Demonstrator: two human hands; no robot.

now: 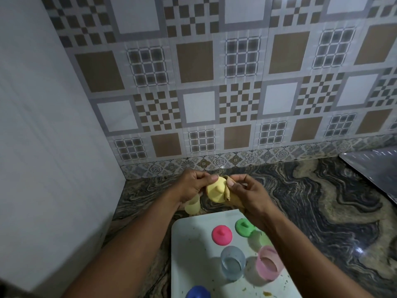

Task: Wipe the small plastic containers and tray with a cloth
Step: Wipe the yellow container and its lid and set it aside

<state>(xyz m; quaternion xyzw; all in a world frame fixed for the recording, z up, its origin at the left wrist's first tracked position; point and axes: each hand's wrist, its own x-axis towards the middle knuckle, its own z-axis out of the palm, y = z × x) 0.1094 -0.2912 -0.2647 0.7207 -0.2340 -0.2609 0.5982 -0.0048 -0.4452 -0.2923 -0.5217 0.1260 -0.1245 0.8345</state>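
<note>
**Yellow lid wiped above the desk, its tub waiting below**

The left grip (191,183) pinches the yellow lid (216,190) by its rim, fingers curled around it, knob turned toward the camera. The right grip (247,194) is closed on a tan cloth (227,193), thumb and fingers pressing a fold of it against the lid's right side; more cloth bunches under the palm. Both are held above the desk (322,201) toward its back left corner.

Just beneath the left grip the yellow container (192,206) stands on the desk, apart from the tray's far left corner, its inside hidden.

The white tray (189,244) lies at the desk's near edge, specked with crumbs. Along its far side sit a pink lid (221,234) and a green lid (243,226), knobs up. A green container (261,238) is partly hidden by the right forearm. Nearer, a clear blue container (233,263) and a pink container (269,266) stand side by side, open mouths showing only their bare bottoms. A blue lid (198,292) is at the tray's near edge.
</note>
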